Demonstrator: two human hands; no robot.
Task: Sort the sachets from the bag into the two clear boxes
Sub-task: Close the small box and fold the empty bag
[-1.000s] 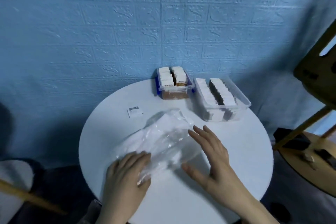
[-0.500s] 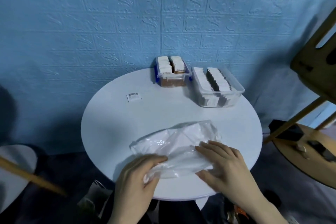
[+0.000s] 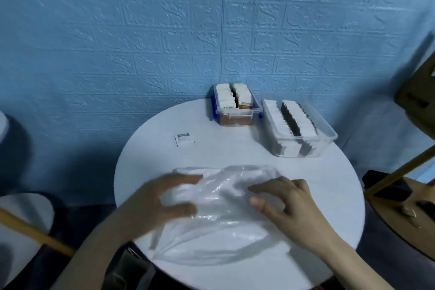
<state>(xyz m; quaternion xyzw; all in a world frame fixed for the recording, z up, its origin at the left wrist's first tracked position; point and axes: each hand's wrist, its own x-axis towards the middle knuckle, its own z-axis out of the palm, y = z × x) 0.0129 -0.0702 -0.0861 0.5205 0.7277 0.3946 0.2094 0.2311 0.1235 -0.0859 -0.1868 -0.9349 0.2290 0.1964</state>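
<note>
Head view
Bench (image 3: 329, 186): round, smooth, white.
Bag (image 3: 219, 219): crinkled clear film, near edge.
Left hand (image 3: 160, 202): fingers grasping bag's left end.
Right hand (image 3: 289, 202): fingers curled, pressing bag.
Boxes: small (image 3: 235, 110), long (image 3: 303, 132), far edge, sachets upright.
Loose sachet (image 3: 184, 139): flat, left edge.

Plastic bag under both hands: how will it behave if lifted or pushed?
The plastic bag looks thin and crumpled, so it is probably floppy and will sag. It lies nearly flat, so it is likely very light. Its glossy film may slide on the table when pushed.
</note>
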